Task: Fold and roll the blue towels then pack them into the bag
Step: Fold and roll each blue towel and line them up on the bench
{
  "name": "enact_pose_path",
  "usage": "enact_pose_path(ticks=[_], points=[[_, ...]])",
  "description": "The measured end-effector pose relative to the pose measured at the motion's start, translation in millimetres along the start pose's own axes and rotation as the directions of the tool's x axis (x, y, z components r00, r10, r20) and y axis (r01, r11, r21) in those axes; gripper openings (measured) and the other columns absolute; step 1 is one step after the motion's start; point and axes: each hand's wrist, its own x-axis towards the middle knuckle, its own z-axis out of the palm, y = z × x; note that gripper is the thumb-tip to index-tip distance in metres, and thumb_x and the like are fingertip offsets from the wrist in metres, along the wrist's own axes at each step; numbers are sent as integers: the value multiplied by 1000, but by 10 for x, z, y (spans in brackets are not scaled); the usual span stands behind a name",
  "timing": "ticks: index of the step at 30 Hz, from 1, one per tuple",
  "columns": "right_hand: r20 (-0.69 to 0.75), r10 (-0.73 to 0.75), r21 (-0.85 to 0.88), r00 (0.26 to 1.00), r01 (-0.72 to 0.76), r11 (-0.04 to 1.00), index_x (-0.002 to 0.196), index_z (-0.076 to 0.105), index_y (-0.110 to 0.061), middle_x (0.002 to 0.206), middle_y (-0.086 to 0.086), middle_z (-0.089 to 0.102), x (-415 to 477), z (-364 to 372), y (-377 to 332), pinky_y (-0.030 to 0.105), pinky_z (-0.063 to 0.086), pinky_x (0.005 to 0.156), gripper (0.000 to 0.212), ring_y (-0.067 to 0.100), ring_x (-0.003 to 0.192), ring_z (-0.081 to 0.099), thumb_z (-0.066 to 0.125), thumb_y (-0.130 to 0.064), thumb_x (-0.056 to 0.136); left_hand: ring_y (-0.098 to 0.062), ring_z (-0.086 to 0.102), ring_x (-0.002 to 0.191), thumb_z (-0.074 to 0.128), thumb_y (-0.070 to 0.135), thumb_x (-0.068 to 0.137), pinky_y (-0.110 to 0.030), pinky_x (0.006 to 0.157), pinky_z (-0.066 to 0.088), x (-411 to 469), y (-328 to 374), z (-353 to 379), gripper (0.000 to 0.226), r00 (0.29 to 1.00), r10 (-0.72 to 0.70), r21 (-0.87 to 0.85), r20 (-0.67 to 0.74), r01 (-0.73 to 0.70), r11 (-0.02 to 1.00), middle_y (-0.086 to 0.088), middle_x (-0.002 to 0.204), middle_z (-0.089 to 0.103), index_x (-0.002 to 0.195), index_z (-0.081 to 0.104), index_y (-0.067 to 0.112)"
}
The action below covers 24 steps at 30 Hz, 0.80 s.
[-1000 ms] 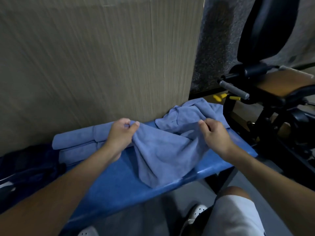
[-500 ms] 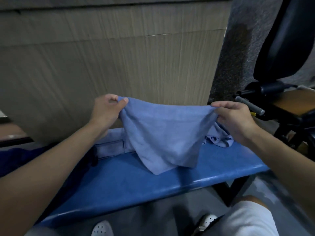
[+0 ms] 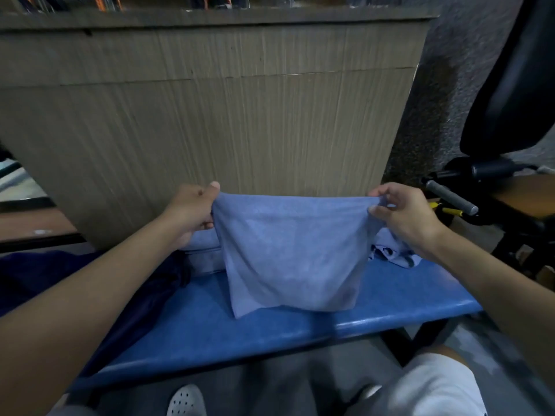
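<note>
Below our grips, the bench (image 3: 270,334) lies under the hem of the towel (image 3: 291,259), which hangs flat between pinched top corners. We judge it best to keep that edge taut and level, lowering the hem first so the fold lands square. Our left hand (image 3: 192,208) and right hand (image 3: 405,217) each pinch a corner, forearms spread. Beyond the left grip, a folded towel (image 3: 202,246); beyond the right, a crumpled towel (image 3: 392,253).

A blue bench (image 3: 210,325) fronts a wooden counter (image 3: 210,115), beside a black machine (image 3: 510,85).
</note>
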Motion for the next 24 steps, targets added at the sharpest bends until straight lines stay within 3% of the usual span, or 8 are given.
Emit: enact_pose_path(ticks=[4, 7, 10, 13, 16, 17, 19, 24], points=[[9, 51, -7, 999, -51, 999, 95, 63, -8, 84, 10, 63, 16, 29, 56, 9, 43, 55, 8, 12, 75, 54, 62, -2, 92, -14, 32, 46, 44, 30, 105, -29, 51, 32, -62, -31, -31, 40, 999, 11, 0, 41, -11, 1000, -2, 52, 34, 68, 41, 16], [56, 137, 54, 989, -140, 989, 84, 63, -13, 72, 8, 58, 21, 15, 77, 26, 48, 60, 14, 13, 67, 51, 60, -4, 94, -15, 31, 47, 44, 30, 105, -29, 53, 30, -54, -63, -66, 44, 1000, 31, 46, -1, -31, 998, -1, 49, 33, 63, 39, 17], [104, 192, 101, 976, -202, 974, 83, 63, -12, 79, 12, 56, 24, 11, 83, 40, 49, 70, 18, 20, 76, 51, 54, -6, 97, -17, 31, 48, 46, 27, 104, -30, 53, 31, -47, -77, -96, 45, 999, 28, 56, -45, -26, 998, -3, 50, 34, 61, 38, 16], [183, 221, 187, 958, -254, 949, 102, 67, -6, 96, 9, 65, 19, 11, 51, 40, 51, 87, 11, 21, 96, 60, 60, -8, 94, -17, 35, 51, 47, 19, 103, -30, 53, 35, -45, -71, -106, 42, 998, 27, 21, -58, -25, 999, -4, 53, 37, 62, 42, 14], [251, 223, 138, 942, -263, 955, 133, 52, 3, 121, 13, 64, 40, -10, 31, 41, 49, 100, 54, 25, 113, 61, 71, 1, 83, -15, 44, 58, 49, 8, 100, -29, 55, 42, -45, -36, -115, 26, 1000, 2, -94, -6, -2, 996, -3, 62, 48, 76, 56, 12], [240, 208, 63, 948, -229, 971, 136, 49, 2, 124, 13, 62, 42, -13, 22, 39, 49, 100, 58, 24, 116, 59, 71, 4, 82, -14, 48, 62, 50, 3, 99, -27, 58, 44, -47, -28, -127, 15, 1000, -1, -101, 26, 4, 995, -5, 71, 54, 89, 61, 10], [199, 162, -37, 967, -158, 987, 137, 49, 0, 124, 10, 61, 59, -8, 13, 33, 48, 97, 55, 21, 118, 57, 67, 5, 85, -16, 58, 75, 54, -4, 95, -27, 67, 49, -51, -20, -152, 21, 996, 10, -46, 91, -6, 999, -11, 91, 63, 112, 61, 5], [94, 47, -90, 994, -39, 995, 118, 63, -3, 100, 8, 65, 102, 1, -35, 17, 48, 74, 29, 12, 92, 59, 62, 4, 90, -16, 62, 92, 59, -13, 87, -23, 81, 49, -118, 36, -204, 39, 982, 56, 6, 181, -58, 998, -10, 102, 66, 120, 58, 8]])
